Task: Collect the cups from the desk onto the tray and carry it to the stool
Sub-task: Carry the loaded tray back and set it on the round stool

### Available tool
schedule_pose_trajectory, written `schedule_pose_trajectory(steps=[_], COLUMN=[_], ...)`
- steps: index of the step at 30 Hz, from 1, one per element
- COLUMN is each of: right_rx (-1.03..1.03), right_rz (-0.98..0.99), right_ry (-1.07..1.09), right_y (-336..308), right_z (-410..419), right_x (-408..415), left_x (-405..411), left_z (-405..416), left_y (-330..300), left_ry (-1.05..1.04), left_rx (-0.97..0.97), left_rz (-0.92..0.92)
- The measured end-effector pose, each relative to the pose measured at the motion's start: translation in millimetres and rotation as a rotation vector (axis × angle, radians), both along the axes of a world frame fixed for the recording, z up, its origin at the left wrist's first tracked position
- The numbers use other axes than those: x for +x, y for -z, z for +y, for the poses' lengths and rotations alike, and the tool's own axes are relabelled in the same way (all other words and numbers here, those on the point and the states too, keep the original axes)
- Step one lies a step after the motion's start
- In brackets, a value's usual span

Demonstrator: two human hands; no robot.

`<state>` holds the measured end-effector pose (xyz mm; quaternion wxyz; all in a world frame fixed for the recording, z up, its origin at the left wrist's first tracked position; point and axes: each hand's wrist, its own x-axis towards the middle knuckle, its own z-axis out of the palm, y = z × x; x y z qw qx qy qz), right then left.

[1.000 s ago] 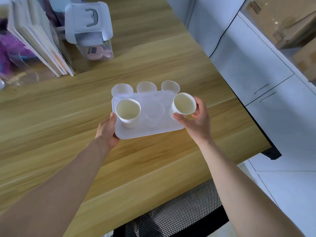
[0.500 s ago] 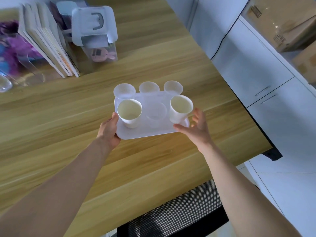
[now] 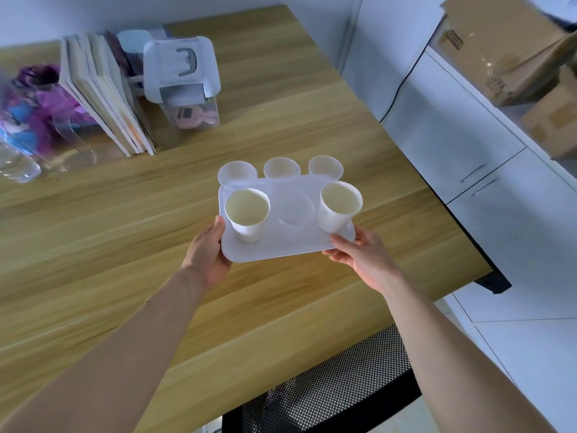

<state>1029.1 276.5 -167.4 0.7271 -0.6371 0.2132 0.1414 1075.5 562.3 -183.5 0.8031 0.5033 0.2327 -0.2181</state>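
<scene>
A translucent white tray [image 3: 282, 249] sits over the wooden desk [image 3: 93, 239]. On it stand two white paper cups, one at the near left [image 3: 247, 214] and one at the near right [image 3: 338, 206], a clear plastic cup [image 3: 296, 214] between them, and three clear cups along the far edge [image 3: 281, 170]. My left hand [image 3: 207, 256] grips the tray's near left corner, thumb on top. My right hand [image 3: 363, 259] grips the near right corner, fingers over the rim. Whether the tray touches the desk I cannot tell.
Leaning books [image 3: 103, 98] and a clear lidded box [image 3: 182, 85] stand at the back of the desk, with a plastic bottle [image 3: 15, 164] at far left. White cabinets [image 3: 468, 145] with cardboard boxes [image 3: 505, 48] are on the right. A black mesh chair [image 3: 327, 395] is below the desk edge.
My right hand set the right paper cup down on the tray, let go of it, then took hold of the tray's near right corner. My left hand kept its grip.
</scene>
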Motion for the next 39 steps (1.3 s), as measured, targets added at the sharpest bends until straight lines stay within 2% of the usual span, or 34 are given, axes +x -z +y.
schedule_pose_trajectory(steps=[6, 10, 12, 23, 27, 34, 39], right_rx=[0.058, 0.103, 0.101, 0.021, -0.075, -0.164, -0.135], right_rz=[-0.007, -0.031, -0.047, -0.084, -0.092, -0.098, -0.094], right_ry=[0.067, 0.100, 0.122, 0.290, 0.401, 0.608, 0.798], right_y=[-9.4, -21.5, -28.9, -54.7, -61.7, -64.8, -67.7], right_z=[-0.3, 3.8, 6.8, 32.8, 44.6, 49.9, 46.1], right_x=[-14.6, -28.5, -39.5, -123.9, -160.6, -234.3, -292.1], left_x=[-19.7, -36.5, -41.9, -62.0, -68.8, -94.4, -123.7], left_z=[-3.0, 5.1, 9.5, 17.5, 15.2, -11.5, -45.6], left_y=[-12.0, -19.8, -26.4, -43.9, -50.4, -62.7, -69.3], left_ry=[0.029, 0.166, 0.261, 0.482, 0.587, 0.800, 0.921], left_rx=[-0.148, -0.257, -0.254, -0.222, -0.195, -0.265, -0.262], left_rz=[-0.077, -0.167, -0.207, -0.212, -0.239, -0.207, -0.189])
